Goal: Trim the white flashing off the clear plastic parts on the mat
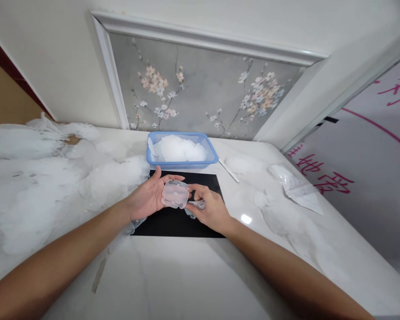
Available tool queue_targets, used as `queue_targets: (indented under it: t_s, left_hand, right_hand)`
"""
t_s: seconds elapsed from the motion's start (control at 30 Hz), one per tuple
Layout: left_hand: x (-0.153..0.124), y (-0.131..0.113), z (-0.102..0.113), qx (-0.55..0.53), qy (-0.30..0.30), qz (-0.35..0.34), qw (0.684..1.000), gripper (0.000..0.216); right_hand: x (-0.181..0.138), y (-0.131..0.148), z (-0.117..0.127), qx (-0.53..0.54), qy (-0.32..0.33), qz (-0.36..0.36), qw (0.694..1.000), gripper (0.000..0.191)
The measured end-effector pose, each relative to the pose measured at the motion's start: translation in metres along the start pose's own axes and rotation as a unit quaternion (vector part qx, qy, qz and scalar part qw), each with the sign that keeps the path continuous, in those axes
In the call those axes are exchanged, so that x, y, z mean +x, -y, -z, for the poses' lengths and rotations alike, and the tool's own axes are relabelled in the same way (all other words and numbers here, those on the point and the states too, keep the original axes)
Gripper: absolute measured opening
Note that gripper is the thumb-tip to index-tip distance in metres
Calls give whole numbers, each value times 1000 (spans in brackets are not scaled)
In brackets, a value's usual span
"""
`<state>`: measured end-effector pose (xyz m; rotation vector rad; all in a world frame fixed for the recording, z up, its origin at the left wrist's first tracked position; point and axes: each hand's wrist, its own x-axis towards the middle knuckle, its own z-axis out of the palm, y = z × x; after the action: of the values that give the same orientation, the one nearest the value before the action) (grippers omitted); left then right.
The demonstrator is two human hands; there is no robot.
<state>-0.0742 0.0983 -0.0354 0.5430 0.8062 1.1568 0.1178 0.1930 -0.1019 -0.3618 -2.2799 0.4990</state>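
Observation:
A small translucent plastic case is held up over a black mat, its shallow inside facing me. My right hand pinches it at its right edge, and a second clear plastic part shows between those fingers. My left hand is open at the case's left side, palm turned inward, thumb raised and fingers stretched out behind the case. Whether those fingers bear its weight I cannot tell. Another clear piece shows just below my right fingers, partly hidden.
Behind the mat stands a blue basket holding whitish translucent pieces. A large heap of similar pieces covers the left of the white table. On the right lie a white stick, a plastic bag and clear film-like material.

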Motion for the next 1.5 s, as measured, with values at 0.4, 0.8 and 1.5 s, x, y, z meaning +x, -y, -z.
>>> queue_targets:
  t_s: [0.4,0.8,1.5]
  left_hand:
    - [1,3,-1,9,-12,7,1000,61]
    - [-32,-51,19,665,-17,75,743,41]
    - [5,-3,21,308,-187,-23,932,30]
  right_hand:
    - [4,5,4,12,29,30,999,21]
    - [27,-1,17,522,68,-473,706,34]
    - [23,-10,16,345,2,-358,868,42]
